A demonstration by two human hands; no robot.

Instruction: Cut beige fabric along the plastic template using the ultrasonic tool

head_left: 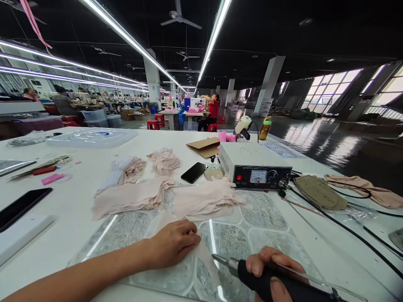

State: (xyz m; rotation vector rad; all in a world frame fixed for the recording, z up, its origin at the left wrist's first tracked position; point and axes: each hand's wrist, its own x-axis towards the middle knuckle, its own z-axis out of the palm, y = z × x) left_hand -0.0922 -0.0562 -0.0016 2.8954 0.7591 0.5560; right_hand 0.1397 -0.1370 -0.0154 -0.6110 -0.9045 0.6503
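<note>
My left hand (176, 243) is closed, its fingers bunched on a thin pale pink fabric piece (208, 262). The cloth lies on a glossy stone-patterned sheet (132, 235) and is partly hidden under that hand. In my right hand (277, 268) is a black ultrasonic handpiece (256, 277), held slantwise with its metal tip pointing left. That tip is close to the right edge of the fabric; whether it touches cannot be made out. Just beyond my hands lie a left stack of pale pink fabric pieces (132, 197) and a right stack (204, 199).
A white control box (258, 157) with a dial stands behind, its black cable (333, 220) running right. Phones (194, 172), cardboard (204, 145), olive pads (319, 192), a clear plastic lid (91, 137) and a bottle (265, 128) surround the work. A person in red (213, 109) sits farther off.
</note>
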